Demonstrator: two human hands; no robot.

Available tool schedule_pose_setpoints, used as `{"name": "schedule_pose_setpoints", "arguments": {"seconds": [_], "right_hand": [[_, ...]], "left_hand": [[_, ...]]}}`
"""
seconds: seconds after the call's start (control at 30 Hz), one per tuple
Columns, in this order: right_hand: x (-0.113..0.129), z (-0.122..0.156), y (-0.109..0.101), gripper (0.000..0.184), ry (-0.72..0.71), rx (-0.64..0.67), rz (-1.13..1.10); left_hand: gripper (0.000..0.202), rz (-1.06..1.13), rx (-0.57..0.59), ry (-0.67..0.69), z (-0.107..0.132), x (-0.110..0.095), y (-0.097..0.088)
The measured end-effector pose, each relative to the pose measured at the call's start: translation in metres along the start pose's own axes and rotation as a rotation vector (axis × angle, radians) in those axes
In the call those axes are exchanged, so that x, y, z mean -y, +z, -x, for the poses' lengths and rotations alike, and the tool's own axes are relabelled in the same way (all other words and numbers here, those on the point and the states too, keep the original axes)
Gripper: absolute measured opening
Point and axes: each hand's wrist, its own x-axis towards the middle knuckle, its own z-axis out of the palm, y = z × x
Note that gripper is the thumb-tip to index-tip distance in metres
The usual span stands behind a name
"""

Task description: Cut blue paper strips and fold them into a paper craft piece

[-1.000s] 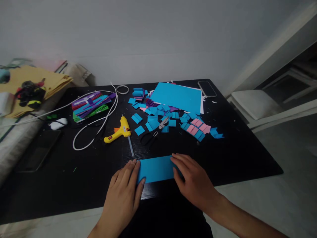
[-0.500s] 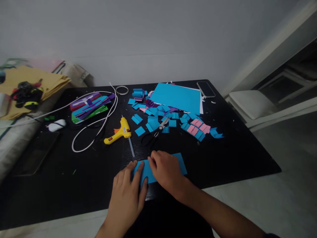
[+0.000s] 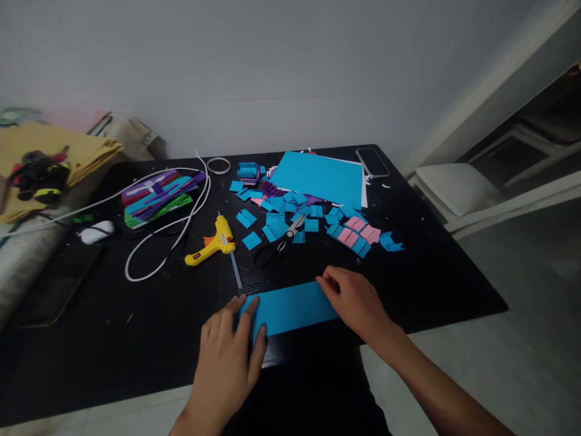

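A folded-looking strip of blue paper [image 3: 290,307] lies near the front edge of the black table. Across its left end my left hand [image 3: 229,342] rests with fingers spread, pressing it flat. My right hand [image 3: 354,297] is closed at the strip's far right corner, thumb and forefinger against the paper; whether the corner is pinched between them is partly hidden. Beyond the strip lie a yellow glue gun [image 3: 218,240] with a glue stick [image 3: 236,270] in its back end, and black-handled scissors [image 3: 282,242].
Small blue paper pieces [image 3: 276,225] and a pink-and-blue folded piece [image 3: 354,235] lie mid-table, below a large blue sheet [image 3: 324,178]. A white cable [image 3: 157,277] loops at left near coloured strips [image 3: 158,197]. Phones [image 3: 57,290] [image 3: 372,162] lie at both sides.
My right hand has slid rightward along the strip from its middle to its right end, uncovering the paper. The left hand stays on the left end. The whole view has shifted slightly.
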Motion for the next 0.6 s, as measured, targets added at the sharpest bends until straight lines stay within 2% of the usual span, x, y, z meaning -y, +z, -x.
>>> {"name": "schedule_pose_setpoints", "arguments": {"seconds": [0.2,0.27,0.37,0.47,0.53,0.6], "right_hand": [[-0.016,0.001,-0.009,0.029,0.008,-0.032,-0.065],[-0.013,0.001,-0.007,0.031,-0.035,-0.073,-0.12],[0.002,0.001,0.002,0.028,-0.182,-0.133,-0.231],[0.018,0.003,0.014,0.005,-0.31,-0.048,-0.243],[0.023,0.004,0.021,0.009,-0.329,-0.012,-0.196],[0.024,0.004,0.024,0.009,-0.33,0.014,-0.169]], "left_hand": [[0.043,0.082,0.016,-0.044,-0.003,0.004,-0.009],[0.038,0.137,-0.008,-0.055,-0.01,0.004,-0.014],[0.023,0.257,-0.015,-0.066,-0.03,-0.005,-0.016],[0.024,0.296,0.238,-0.157,-0.058,-0.021,-0.013],[0.025,0.209,0.395,-0.212,-0.076,-0.033,-0.011],[0.024,0.14,0.474,-0.257,-0.089,-0.039,-0.011]]}}
